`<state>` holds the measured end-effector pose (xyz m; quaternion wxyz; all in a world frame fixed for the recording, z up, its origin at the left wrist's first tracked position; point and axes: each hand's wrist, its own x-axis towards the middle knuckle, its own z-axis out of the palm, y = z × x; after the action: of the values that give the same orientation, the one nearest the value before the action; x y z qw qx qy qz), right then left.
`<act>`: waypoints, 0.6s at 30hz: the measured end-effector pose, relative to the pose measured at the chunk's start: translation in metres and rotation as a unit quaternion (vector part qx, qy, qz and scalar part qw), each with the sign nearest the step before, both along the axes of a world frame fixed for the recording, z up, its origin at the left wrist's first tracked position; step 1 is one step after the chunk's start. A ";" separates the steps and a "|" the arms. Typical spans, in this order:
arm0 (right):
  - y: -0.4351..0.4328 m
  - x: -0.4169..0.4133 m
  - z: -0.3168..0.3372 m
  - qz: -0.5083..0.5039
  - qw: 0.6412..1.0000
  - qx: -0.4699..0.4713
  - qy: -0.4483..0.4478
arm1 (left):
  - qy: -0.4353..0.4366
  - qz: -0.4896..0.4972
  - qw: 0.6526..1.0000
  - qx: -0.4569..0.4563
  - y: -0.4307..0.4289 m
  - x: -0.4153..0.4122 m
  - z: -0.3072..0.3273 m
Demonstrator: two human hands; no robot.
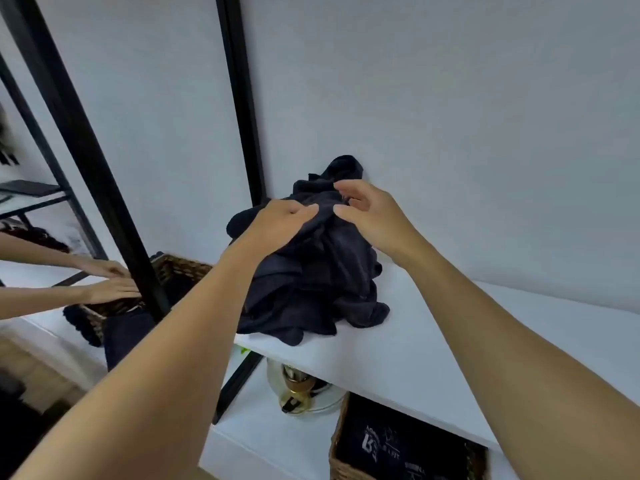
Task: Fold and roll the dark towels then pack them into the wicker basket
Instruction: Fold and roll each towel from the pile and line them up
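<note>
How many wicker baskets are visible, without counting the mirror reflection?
2. The left basket stands beside the mirror frame, behind the left forearm; the lower basket sits on the lower shelf. Others may be hidden.

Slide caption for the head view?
Left hand and right hand pinch a heap of dark towels on a white shelf.
</note>
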<state>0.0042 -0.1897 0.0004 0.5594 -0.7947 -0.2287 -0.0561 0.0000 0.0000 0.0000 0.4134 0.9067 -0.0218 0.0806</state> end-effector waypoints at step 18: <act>0.081 0.065 -0.022 -0.140 0.917 -0.316 -0.198 | -0.138 0.041 0.943 0.300 0.031 0.058 -0.001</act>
<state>0.0694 -0.1083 -0.0212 0.2086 -0.9268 -0.2272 -0.2143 0.0577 0.0310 -0.0008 0.1110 0.9688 -0.0647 0.2118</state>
